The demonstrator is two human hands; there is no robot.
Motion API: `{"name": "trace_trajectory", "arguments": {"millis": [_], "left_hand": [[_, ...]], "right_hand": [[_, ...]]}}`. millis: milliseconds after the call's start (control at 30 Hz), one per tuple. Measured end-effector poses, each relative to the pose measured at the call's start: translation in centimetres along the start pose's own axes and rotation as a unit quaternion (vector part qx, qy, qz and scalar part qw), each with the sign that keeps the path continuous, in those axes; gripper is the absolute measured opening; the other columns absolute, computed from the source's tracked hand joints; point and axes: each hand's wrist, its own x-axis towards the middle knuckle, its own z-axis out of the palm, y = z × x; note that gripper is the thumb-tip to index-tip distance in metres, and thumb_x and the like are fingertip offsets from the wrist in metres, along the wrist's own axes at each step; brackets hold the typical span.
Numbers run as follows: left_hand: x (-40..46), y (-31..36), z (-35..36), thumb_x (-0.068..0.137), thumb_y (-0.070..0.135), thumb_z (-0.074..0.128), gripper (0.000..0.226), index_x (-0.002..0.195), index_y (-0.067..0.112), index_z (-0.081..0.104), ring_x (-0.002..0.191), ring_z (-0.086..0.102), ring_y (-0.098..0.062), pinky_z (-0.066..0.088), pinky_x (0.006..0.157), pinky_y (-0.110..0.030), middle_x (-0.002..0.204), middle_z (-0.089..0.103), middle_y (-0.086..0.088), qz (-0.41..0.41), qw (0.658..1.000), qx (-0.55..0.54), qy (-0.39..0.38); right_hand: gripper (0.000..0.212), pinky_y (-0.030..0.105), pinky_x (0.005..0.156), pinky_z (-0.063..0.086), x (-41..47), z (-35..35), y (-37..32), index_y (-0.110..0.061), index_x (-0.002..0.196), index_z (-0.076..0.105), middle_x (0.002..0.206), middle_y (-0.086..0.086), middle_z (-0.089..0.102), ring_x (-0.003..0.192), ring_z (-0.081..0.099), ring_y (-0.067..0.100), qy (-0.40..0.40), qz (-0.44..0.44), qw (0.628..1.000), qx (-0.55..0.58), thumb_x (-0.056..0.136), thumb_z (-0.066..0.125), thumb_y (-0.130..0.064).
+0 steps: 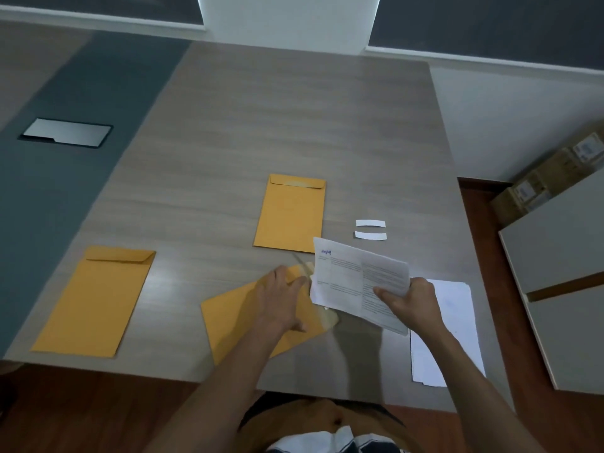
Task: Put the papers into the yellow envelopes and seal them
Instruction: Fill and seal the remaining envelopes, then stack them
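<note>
left hand (283, 297): flat, fingers spread, pressing near envelope (235, 325) on table (228, 158) | right hand (412, 300): gripping printed papers (356, 282) above envelope mouth | other envelopes: far (291, 214), left (94, 302) | blank sheets (457, 322) at right

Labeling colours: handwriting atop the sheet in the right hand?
Blue-purple handwriting on the printed white sheet; head view.

Dim, soft indoor light, wide-angle view with bent edges.

The grey wood-grain table (294, 125) is lit evenly and dully; a brighter white panel glows at top centre. Soft shadows of the hands fall on the table in the lower middle. The picture is slightly smeared throughout, print on the held white sheet is unreadable, and straight lines bow toward the corners.
</note>
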Motion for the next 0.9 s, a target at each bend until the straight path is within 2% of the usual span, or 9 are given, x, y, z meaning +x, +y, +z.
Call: {"name": "trace_trajectory", "arguments": {"millis": [233,300,400,533,600,667,733,800,900], "left_hand": [[0.2,-0.4,-0.1,0.050,0.052,0.090,0.107,0.138,0.032,0.032,0.140,0.023,-0.028,0.031,0.107,-0.042,0.153,0.021,-0.006,0.043,0.999,-0.017,0.017],[0.2,-0.4,-0.2,0.051,0.048,0.091,0.108,0.140,0.033,0.031,0.142,0.020,-0.027,0.030,0.110,-0.042,0.154,0.019,-0.006,0.057,0.998,-0.022,0.012],[0.2,-0.3,-0.4,0.050,0.045,0.092,0.110,0.140,0.033,0.030,0.143,0.018,-0.026,0.030,0.112,-0.042,0.155,0.017,-0.006,0.074,0.997,-0.023,0.008],[0.0,-0.4,-0.2,0.051,0.044,0.092,0.107,0.138,0.033,0.032,0.143,0.019,-0.025,0.030,0.112,-0.039,0.154,0.019,-0.006,0.102,0.994,-0.027,0.010],[-0.1,-0.8,0.0,0.049,0.051,0.091,0.120,0.145,0.037,0.021,0.146,0.011,-0.026,0.025,0.116,-0.042,0.157,0.014,-0.007,0.111,0.994,-0.023,0.011],[-0.3,-1.5,0.3,0.043,0.061,0.088,0.143,0.150,0.039,-0.005,0.148,-0.001,-0.032,0.016,0.118,-0.051,0.160,0.004,-0.008,0.115,0.993,0.020,0.004],[-0.6,-2.1,0.5,0.041,0.065,0.087,0.154,0.146,0.039,-0.023,0.148,-0.008,-0.035,0.009,0.118,-0.057,0.161,-0.003,-0.009,0.115,0.992,0.049,-0.003],[-0.8,-2.3,0.5,0.041,0.064,0.087,0.157,0.145,0.038,-0.028,0.148,-0.010,-0.036,0.008,0.118,-0.056,0.161,-0.002,-0.012,0.115,0.992,0.044,-0.004],[-0.7,-1.8,0.2,0.042,0.063,0.087,0.158,0.145,0.038,-0.031,0.147,-0.008,-0.038,0.007,0.118,-0.055,0.159,0.000,-0.020,0.128,0.991,0.035,-0.005]], "right_hand": [[0.035,0.029,0.072,0.055,2.2,-0.2,1.5,-0.012,0.101,0.073,0.097,0.001,0.072,0.085,0.070,0.019,-0.122,0.032,0.992,0.008,0.070,0.085,-0.025],[0.034,0.033,0.078,0.058,2.9,0.0,2.0,-0.014,0.100,0.074,0.098,-0.002,0.074,0.085,0.072,0.017,-0.172,0.044,0.983,0.045,0.069,0.085,-0.020],[0.035,0.044,0.087,0.057,3.7,0.3,2.1,-0.014,0.101,0.074,0.099,0.000,0.076,0.086,0.073,0.019,-0.226,0.059,0.968,0.087,0.068,0.084,-0.012],[0.034,0.044,0.089,0.056,3.8,1.5,1.1,-0.008,0.104,0.072,0.104,0.006,0.075,0.091,0.073,0.023,-0.270,0.073,0.952,0.123,0.071,0.081,-0.003],[0.035,0.044,0.090,0.056,3.6,2.3,0.8,-0.009,0.104,0.072,0.103,0.005,0.075,0.091,0.073,0.023,-0.279,0.085,0.948,0.125,0.071,0.082,-0.004],[0.037,0.046,0.088,0.057,3.6,3.1,1.0,-0.013,0.103,0.073,0.101,0.003,0.076,0.090,0.073,0.023,-0.273,0.097,0.950,0.120,0.068,0.085,-0.011],[0.036,0.045,0.086,0.058,3.5,3.6,1.5,-0.017,0.099,0.074,0.098,0.000,0.076,0.089,0.073,0.022,-0.250,0.104,0.955,0.124,0.066,0.088,-0.018],[0.034,0.041,0.083,0.058,3.1,3.8,1.8,-0.019,0.098,0.075,0.097,-0.003,0.076,0.088,0.072,0.019,-0.234,0.102,0.959,0.125,0.067,0.088,-0.024],[0.028,0.025,0.068,0.055,2.0,4.3,1.6,-0.019,0.099,0.072,0.102,-0.002,0.074,0.087,0.070,0.013,-0.225,0.087,0.961,0.137,0.074,0.083,-0.018]]}}
